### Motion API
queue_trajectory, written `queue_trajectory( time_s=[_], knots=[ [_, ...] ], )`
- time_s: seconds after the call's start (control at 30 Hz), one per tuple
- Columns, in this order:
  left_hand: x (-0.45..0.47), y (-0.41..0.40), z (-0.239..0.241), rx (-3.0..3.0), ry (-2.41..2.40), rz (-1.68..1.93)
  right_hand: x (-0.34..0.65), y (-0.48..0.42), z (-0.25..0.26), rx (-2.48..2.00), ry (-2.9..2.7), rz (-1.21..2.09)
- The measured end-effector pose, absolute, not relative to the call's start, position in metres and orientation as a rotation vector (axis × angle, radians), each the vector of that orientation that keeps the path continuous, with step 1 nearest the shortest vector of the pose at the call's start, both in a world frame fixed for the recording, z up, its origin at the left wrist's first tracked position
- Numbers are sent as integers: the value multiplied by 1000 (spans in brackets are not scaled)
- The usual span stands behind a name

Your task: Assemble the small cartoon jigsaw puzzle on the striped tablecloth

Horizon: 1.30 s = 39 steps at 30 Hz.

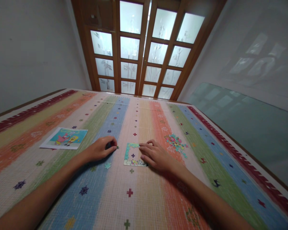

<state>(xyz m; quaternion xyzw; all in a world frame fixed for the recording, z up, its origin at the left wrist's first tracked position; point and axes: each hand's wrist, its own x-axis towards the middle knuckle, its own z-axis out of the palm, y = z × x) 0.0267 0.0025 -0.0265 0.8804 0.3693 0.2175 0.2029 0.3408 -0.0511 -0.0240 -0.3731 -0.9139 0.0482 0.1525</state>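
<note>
A partly joined jigsaw puzzle [126, 155] lies on the tablecloth, with a turquoise left side, top strip and a more colourful bottom strip around bare cloth. My right hand [157, 155] rests over its right side, fingers stretched out and slightly apart, hiding that part. To the left, my left hand [102, 148] is closed in a pinch, with a small greenish puzzle piece [117, 147] showing at the fingertips. One loose turquoise piece [107, 165] lies below this hand. Beyond my right hand sits a pile of mixed loose puzzle pieces [175, 142].
A printed picture sheet [64, 138] with two cartoon figures lies at the left. The striped, patterned tablecloth [110, 204] covers the table. Behind the table's far edge stand wooden doors [116, 64] with frosted panes. A pale glass panel [242, 118] leans along the right wall.
</note>
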Motion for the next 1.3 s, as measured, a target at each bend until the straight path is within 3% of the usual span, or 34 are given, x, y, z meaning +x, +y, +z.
queue_trajectory(
  time_s=[0.73,1.03,1.3],
  knots=[
    [105,-25,-32,1849,825,890,326,-51,-26,-849,-2272,244],
    [85,-22,-38,2288,958,933,340,-36,-40,-1226,-2116,343],
    [76,-20,-50,2648,765,824,341,-26,-44,-1326,-2103,302]
  ],
)
